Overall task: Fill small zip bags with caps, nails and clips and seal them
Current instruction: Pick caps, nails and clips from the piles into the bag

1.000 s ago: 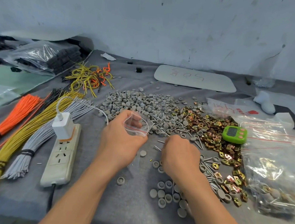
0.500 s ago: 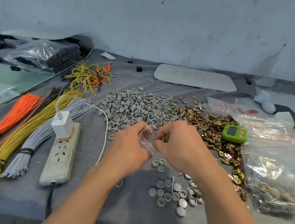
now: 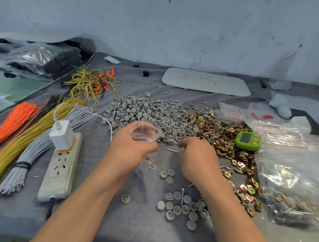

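Grey-clothed bench (image 3: 137, 224) under a scuffed wall: my left hand (image 3: 131, 151) pinches a small zip bag (image 3: 144, 132), its mouth gaping just above my knuckles. My right hand (image 3: 195, 158), fingers curled, works among nails (image 3: 172, 150) at its fingertips; I cannot tell whether it grips one. If the bag's mouth sags, nails could miss and scatter.

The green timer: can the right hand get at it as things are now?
Probably yes. The green timer lies uncovered on the pile of clips, to the right of the right hand, with only low clips between them. The left hand holds the zip bag on the other side.
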Demonstrator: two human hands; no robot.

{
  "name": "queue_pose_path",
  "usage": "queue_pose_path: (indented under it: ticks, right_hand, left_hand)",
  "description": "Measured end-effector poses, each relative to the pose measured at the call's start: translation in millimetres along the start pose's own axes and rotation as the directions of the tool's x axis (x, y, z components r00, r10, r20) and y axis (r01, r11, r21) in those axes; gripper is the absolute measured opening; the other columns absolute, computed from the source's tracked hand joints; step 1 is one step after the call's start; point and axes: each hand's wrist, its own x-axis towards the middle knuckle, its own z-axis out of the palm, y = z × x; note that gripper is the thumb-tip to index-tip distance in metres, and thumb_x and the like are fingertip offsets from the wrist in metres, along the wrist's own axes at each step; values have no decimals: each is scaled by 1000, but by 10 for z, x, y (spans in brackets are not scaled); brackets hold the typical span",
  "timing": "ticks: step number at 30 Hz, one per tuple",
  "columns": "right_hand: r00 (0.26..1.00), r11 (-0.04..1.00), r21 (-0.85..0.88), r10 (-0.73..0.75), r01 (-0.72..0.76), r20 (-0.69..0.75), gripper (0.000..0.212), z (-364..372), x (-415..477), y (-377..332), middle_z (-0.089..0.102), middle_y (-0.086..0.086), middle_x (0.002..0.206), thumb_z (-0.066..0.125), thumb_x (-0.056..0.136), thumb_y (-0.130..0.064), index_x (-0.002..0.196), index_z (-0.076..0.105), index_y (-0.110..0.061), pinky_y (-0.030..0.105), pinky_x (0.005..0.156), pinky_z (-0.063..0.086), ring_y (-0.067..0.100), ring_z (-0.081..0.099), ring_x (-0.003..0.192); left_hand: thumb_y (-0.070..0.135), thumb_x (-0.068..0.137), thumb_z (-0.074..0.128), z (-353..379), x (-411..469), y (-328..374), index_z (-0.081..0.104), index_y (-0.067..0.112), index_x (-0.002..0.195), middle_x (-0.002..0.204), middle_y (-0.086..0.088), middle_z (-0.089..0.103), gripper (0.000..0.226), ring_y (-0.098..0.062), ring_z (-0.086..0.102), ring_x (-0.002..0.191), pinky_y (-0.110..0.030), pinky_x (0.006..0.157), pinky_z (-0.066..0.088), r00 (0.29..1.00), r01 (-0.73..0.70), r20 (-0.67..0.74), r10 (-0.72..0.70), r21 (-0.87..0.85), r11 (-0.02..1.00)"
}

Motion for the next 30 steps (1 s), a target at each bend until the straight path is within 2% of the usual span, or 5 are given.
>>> queue_pose_path:
  ticks: [8,11,17,22,30]
  right_hand:
    - [988,986,-69,-152,150,-33,20,237,-50,-7,64,1,105,61,89,-6,103,63,-21,36,75,37,25,57,100]
    - [996,972,232,-18,37,-82,13,196,-67,7,67,-3,89,56,99,-15,93,58,-26,35,67,46,19,60,80]
    - [985,629,763,-35,151,-166,13,-234,-145,-88,71,-2,69,73,88,-19,76,75,-24,21,54,45,7,57,58]
    - [956,721,629,-250,290,-154,16,-409,-232,-231,71,-8,65,77,84,-11,77,80,-25,20,53,46,2,58,55]
    - [964,690,674,-223,263,-147,26,-346,-282,-290,77,-16,73,74,85,-1,81,83,-25,15,62,55,0,73,68]
  left_hand:
    - [8,69,81,-16,-60,-16,73,33,90,86,20,74,34,2,68,81,-19,70,53,991,-108,-38,129,354,929]
    - [12,69,81,-21,-44,-1,72,35,93,88,20,73,35,2,67,85,-22,75,54,992,-96,-30,119,419,903]
    - [18,70,81,55,-46,-24,62,39,88,85,24,65,33,2,62,83,-19,70,45,989,-137,29,144,538,832]
    - [13,64,86,42,-26,-43,60,40,85,81,19,66,43,2,61,76,-16,62,43,990,-143,84,116,502,853]
    - [3,62,83,60,-32,-39,69,33,96,82,5,73,47,-23,69,79,-42,72,57,986,-129,143,80,373,919]
